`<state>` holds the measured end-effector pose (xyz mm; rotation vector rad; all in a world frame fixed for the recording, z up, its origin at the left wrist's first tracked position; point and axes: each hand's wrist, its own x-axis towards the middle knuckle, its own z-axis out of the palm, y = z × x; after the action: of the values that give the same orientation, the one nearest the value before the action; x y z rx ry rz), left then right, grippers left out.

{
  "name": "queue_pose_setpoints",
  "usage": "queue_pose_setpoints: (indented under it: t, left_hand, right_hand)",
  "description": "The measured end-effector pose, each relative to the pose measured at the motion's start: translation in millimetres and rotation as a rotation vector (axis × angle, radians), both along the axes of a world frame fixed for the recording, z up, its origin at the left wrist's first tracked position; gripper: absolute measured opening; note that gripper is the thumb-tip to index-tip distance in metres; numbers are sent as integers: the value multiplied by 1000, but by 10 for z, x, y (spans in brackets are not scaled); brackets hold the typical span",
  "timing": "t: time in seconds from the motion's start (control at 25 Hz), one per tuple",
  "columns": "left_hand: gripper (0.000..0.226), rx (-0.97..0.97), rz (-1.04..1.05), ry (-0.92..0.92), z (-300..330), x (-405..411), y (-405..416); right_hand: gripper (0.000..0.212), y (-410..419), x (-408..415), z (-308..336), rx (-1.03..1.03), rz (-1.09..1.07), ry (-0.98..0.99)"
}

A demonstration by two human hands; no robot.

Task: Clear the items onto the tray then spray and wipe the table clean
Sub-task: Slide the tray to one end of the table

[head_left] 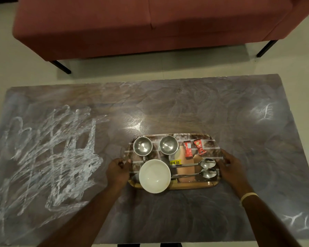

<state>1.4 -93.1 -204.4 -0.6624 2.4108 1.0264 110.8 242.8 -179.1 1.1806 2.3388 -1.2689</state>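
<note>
Tray (216, 142) sitting on tabletop (168, 104), near front edge, right of centre. Left hand (118, 169) clamped on tray's left short edge, fingers curled around rim. Right hand (229, 165) wrapped on right short edge, thumb on top of rim; pale band (249, 195) on that wrist. Can't tell whether tray is lifted or resting flat. Loaded on tray: two steel cups, left cup (142, 146) and right cup (168, 144), side by side along far edge, both upright, handles pointing toward wearer. White bowl (154, 175) at near-left corner, upright, overhanging tray's front rim slightly. Two steel spoons, upper spoon (206, 163) and lower spoon (208, 172), lying parallel on right half, bowls toward right hand, handles toward white bowl; lower handle reaching bowl's rim. Two red sachets, left sachet (188, 149) and right sachet (199, 147), at far-right corner, just beside each other, not touching. Yellow price sticker (174, 162) reading 79.00 stuck on tray between right cup and upper spoon. Left third of tabletop covered in white scribbled streaks (57, 154), well apart from tray. Glare spots scattered across right side of tabletop. Pink-red sofa (150, 24) on black legs beyond far edge, pale floor (284, 65) between.
</note>
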Motion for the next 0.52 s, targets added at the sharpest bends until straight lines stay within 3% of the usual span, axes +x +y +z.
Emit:
queue_pose_setpoints:
  t: [0.52]
  left_hand:
    - [21,100,-36,11,87,-33,-116]
  right_hand:
    - [30,29,-10,88,-112,-76,51]
